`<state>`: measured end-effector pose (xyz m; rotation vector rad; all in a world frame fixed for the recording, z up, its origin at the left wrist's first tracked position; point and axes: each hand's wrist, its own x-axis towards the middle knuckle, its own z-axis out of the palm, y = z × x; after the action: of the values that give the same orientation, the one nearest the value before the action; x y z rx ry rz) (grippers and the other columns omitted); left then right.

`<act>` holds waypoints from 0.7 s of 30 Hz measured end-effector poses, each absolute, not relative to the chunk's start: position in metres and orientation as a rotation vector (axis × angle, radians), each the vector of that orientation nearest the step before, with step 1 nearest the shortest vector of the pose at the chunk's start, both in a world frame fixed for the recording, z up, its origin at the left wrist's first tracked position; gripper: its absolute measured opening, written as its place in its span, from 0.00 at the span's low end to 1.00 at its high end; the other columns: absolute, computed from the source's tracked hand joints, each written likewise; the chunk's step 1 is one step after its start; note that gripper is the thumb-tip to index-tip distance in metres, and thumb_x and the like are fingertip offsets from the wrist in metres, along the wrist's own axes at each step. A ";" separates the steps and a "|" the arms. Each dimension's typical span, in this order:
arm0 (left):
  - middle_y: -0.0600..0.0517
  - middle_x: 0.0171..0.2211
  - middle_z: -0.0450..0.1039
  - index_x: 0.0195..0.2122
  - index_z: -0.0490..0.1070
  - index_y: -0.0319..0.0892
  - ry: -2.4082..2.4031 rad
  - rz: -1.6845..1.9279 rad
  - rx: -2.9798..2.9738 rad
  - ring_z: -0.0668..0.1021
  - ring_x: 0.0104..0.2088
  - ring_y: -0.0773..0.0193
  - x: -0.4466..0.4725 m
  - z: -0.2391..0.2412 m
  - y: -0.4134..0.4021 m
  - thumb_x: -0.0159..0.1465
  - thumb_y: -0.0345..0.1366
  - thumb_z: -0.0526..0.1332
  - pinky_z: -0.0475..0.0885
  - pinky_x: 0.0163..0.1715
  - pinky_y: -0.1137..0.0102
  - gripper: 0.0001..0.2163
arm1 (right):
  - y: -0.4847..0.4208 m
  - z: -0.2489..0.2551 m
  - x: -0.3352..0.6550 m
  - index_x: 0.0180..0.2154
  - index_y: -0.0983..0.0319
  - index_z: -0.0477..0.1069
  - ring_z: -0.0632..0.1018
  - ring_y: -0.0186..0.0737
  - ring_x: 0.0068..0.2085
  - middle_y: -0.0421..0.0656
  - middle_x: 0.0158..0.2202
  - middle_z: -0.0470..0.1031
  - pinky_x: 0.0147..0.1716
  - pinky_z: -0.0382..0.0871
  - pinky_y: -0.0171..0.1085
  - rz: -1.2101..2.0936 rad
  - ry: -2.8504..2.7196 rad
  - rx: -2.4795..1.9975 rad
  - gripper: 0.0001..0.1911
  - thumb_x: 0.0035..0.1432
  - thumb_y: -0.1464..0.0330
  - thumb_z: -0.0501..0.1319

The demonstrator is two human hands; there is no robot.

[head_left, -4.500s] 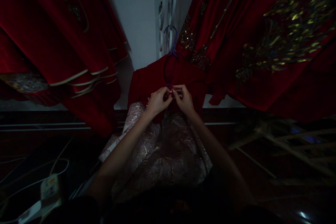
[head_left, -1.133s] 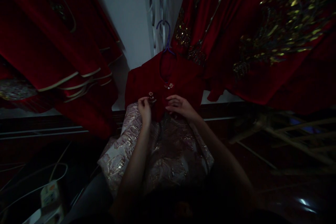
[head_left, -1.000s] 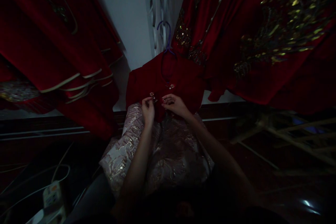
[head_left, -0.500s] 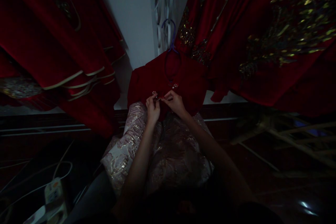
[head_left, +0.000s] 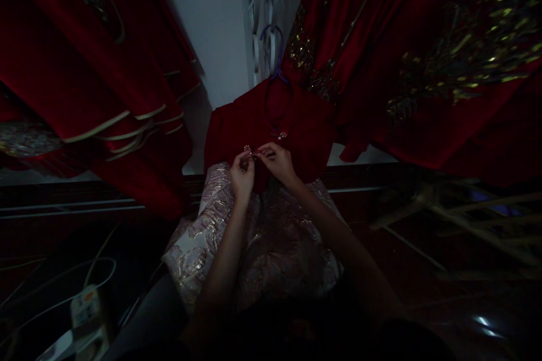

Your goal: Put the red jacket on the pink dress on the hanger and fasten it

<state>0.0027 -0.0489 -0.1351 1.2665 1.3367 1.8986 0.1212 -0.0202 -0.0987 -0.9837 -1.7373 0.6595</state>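
Note:
A red garment (head_left: 237, 130) on a dark purple hanger (head_left: 278, 62) spreads out in front of me, over my lap. Low on its front, my left hand (head_left: 243, 174) is closed in a pinch on a small beaded ornament (head_left: 244, 166). Close beside it, fingertips almost meeting, my right hand (head_left: 277, 162) pinches something tiny and reddish that is too small and dark to name. A flower-like bead decoration (head_left: 282, 135) sits on the garment just above the right hand. Shiny pale brocade cloth (head_left: 201, 242) lies below my hands, across my legs.
Red garments with gold trim (head_left: 97, 130) hang at the left; red cloth with gold sequins (head_left: 478, 62) hangs at the right. A white scrolled metal frame (head_left: 255, 17) stands behind the hanger. At lower left is a power strip (head_left: 87, 310) with a cable; a wooden rack (head_left: 457, 214) stands right.
Both hands have shifted slightly up and left. The right fingertips have come closer to the left ones. The view has moved a little too.

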 end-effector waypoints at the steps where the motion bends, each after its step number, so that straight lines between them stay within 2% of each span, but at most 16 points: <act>1: 0.48 0.40 0.77 0.42 0.72 0.41 1.340 1.900 1.267 0.79 0.41 0.64 0.002 -0.134 -0.050 0.59 0.34 0.60 0.73 0.45 0.67 0.11 | -0.021 -0.098 0.120 0.37 0.61 0.72 0.77 0.32 0.33 0.41 0.34 0.77 0.33 0.73 0.32 0.665 -1.746 -0.977 0.07 0.54 0.67 0.61; 9: 0.47 0.39 0.78 0.41 0.75 0.40 1.421 1.939 1.246 0.79 0.40 0.62 0.001 -0.134 -0.053 0.58 0.39 0.62 0.72 0.46 0.66 0.12 | -0.023 -0.100 0.117 0.38 0.60 0.71 0.76 0.32 0.34 0.41 0.36 0.75 0.33 0.73 0.32 0.583 -1.797 -0.963 0.06 0.57 0.67 0.59; 14: 0.48 0.36 0.77 0.39 0.75 0.39 1.440 1.937 1.254 0.78 0.36 0.63 0.000 -0.135 -0.055 0.59 0.40 0.61 0.73 0.41 0.68 0.11 | -0.027 -0.099 0.113 0.38 0.60 0.70 0.75 0.33 0.34 0.42 0.37 0.74 0.37 0.72 0.33 0.486 -1.827 -0.978 0.06 0.59 0.67 0.57; 21: 0.50 0.37 0.73 0.36 0.74 0.43 1.578 1.914 1.481 0.75 0.41 0.62 -0.010 -0.135 -0.054 0.58 0.35 0.61 0.68 0.47 0.66 0.06 | -0.027 -0.099 0.112 0.37 0.60 0.70 0.75 0.33 0.35 0.42 0.36 0.74 0.37 0.72 0.33 0.479 -1.854 -0.998 0.06 0.60 0.65 0.57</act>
<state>-0.0103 -0.0538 -0.1353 1.4813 1.5781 1.9138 0.1124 -0.0265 -0.0992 -0.9983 -1.8541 0.4786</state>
